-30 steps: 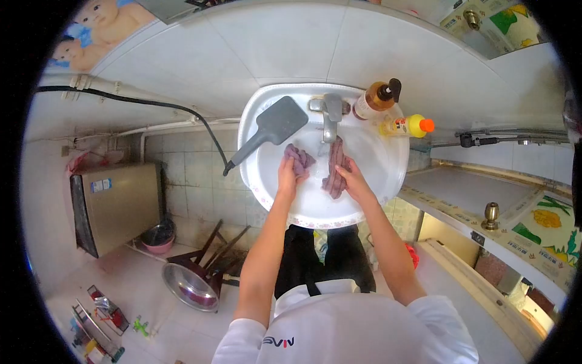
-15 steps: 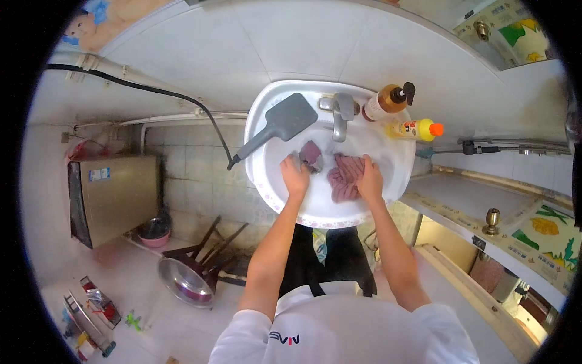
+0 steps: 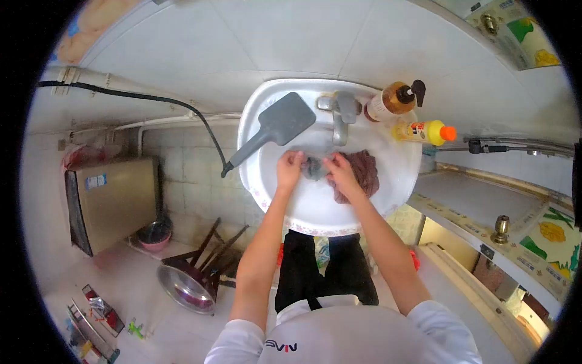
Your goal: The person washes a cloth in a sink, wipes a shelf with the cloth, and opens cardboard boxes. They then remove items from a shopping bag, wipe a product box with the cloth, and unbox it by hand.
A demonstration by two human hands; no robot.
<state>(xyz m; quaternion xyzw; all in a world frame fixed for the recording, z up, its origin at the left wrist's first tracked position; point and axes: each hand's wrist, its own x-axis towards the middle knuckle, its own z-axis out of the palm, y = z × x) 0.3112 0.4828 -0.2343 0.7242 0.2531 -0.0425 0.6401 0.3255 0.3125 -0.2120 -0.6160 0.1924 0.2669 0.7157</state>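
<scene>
My left hand (image 3: 290, 170) and my right hand (image 3: 342, 173) are over the white sink basin (image 3: 285, 209), their fingers pinched. Stretched between them is a small dark grey cloth (image 3: 314, 168), thin and wet-looking; its exact kind I cannot make out. A crumpled maroon cloth (image 3: 366, 173) lies in the basin on the right, partly covered by my right hand. Just above the hands, the metal faucet (image 3: 341, 124) juts over the bowl. Across the basin's left rim rests a grey paddle-shaped brush (image 3: 288, 118), its handle sticking out past the edge.
An amber pump bottle (image 3: 388, 104) and a yellow bottle with an orange cap (image 3: 424, 132) occupy the sink's right rim. A black hose (image 3: 182, 104) hangs at left. A shelf (image 3: 485, 206) stands right; a metal basin (image 3: 185, 286) sits on a stool lower left.
My right hand has let go of the maroon cloth and moved left to the small grey cloth. My left hand has shifted slightly up and left. The maroon cloth now lies spread farther right.
</scene>
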